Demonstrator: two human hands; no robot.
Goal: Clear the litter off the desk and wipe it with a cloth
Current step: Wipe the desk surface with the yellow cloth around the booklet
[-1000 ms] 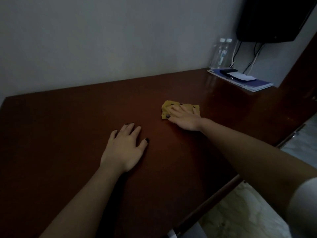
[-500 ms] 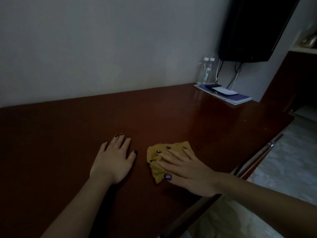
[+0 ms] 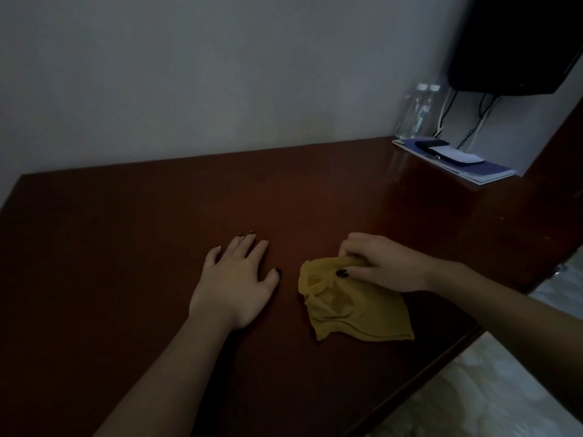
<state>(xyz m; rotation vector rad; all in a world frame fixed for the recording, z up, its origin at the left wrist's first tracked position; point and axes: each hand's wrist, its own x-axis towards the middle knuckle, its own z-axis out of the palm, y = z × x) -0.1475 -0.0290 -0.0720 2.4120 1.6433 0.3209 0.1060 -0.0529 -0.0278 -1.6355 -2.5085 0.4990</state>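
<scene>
While left hand [image 3: 235,285] lies flat, open, on desk [image 3: 126,231], right hand [image 3: 383,263] fingers pinch crumpled, stained yellow cloth [image 3: 353,310].

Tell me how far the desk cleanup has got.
Done: no litter shows on the desk. In hand: the right hand pinches the yellow cloth by its far edge; the left hand rests flat on the wood. Left: whether all is wiped cannot be told; the corner by the papers and bottles may need it.

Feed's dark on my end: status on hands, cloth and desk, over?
Left hand flat on desk, open. Right hand pinching yellow cloth at its far edge. Blue folder and bottles at far right corner, well apart from cloth.
</scene>
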